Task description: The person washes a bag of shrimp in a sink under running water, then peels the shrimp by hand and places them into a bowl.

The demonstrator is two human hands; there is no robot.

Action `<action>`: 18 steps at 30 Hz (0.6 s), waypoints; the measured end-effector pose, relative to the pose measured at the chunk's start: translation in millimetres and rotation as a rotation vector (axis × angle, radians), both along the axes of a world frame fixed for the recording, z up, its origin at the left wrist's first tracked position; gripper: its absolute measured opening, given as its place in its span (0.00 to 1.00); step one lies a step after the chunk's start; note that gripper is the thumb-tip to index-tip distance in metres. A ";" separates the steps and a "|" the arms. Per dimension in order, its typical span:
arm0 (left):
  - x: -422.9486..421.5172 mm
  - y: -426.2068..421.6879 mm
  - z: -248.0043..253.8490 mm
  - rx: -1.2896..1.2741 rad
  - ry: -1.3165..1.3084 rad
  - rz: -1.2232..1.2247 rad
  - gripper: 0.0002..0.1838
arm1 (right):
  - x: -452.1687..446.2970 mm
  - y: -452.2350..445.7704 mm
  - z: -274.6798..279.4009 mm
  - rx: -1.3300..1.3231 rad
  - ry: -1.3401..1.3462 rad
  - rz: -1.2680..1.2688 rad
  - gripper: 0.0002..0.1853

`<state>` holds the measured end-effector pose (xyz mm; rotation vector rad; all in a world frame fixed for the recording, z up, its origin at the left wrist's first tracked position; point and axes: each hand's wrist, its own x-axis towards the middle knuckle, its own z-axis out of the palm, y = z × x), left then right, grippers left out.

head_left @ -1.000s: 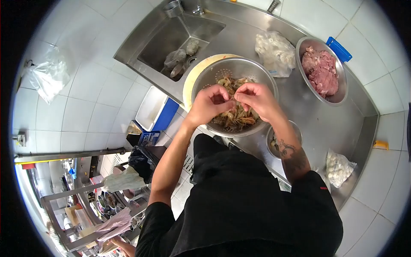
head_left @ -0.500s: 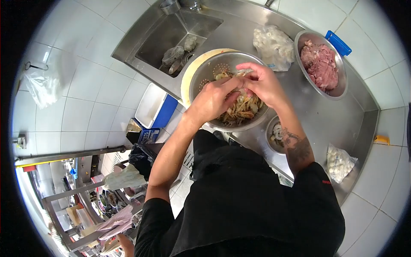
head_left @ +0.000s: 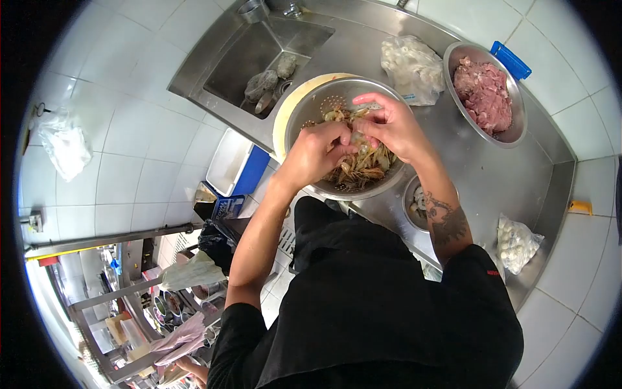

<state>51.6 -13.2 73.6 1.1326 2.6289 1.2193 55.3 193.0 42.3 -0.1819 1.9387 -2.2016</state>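
Note:
Both hands are over a perforated metal colander (head_left: 304,110) filled with brownish, unpeeled shrimp (head_left: 363,172). My right hand (head_left: 394,129) pinches a pale shrimp (head_left: 357,138) between thumb and fingertips, its index finger raised. Just left of it, my left hand (head_left: 316,153) has thumb and fingers closed in a pinch near the same shrimp; what lies between those fingertips is too small to make out. Below my right forearm, a small metal bowl (head_left: 409,217) holds peeled, greyish shrimp (head_left: 419,202), partly hidden by the arm.
The colander sits over a round yellowish board (head_left: 283,129) beside a sink (head_left: 227,78). A bag of pale food (head_left: 413,68), a bowl of raw meat (head_left: 483,97) and another bag (head_left: 517,243) stand on the steel counter (head_left: 453,168). Another person's hand (head_left: 193,368) shows at lower left.
My left hand has drawn slightly left and down, opening a small gap between the two hands. The right hand stays nearly in place, and the pale shrimp shows more clearly.

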 end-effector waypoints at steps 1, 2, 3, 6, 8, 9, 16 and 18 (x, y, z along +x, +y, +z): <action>0.3 -1.5 -1.1 0.011 0.026 -0.002 0.10 | -0.3 1.7 -0.3 -0.002 -0.003 -0.026 0.21; 1.4 -4.1 -2.8 0.013 -0.012 0.024 0.10 | -0.1 4.3 -0.8 -0.003 -0.006 -0.052 0.20; 2.1 -7.3 -4.7 0.016 -0.050 0.049 0.10 | 0.1 7.5 -1.1 -0.004 -0.009 -0.079 0.20; -3.2 -16.7 -11.8 -0.008 -0.109 0.078 0.12 | 0.6 19.1 -0.1 0.059 0.091 0.002 0.19; -5.7 -15.6 -16.5 0.043 -0.078 0.077 0.14 | 1.5 20.4 -0.6 0.106 0.153 0.026 0.18; -6.2 -10.6 -18.8 0.106 -0.034 0.073 0.14 | 1.3 20.4 -0.5 0.129 0.186 0.040 0.18; -3.7 9.4 -29.0 0.229 -0.448 0.246 0.13 | 1.4 6.6 -8.2 0.160 0.333 0.046 0.17; -4.0 11.3 -30.4 0.260 -0.528 0.298 0.12 | 4.7 3.3 -4.8 0.247 0.346 -0.010 0.16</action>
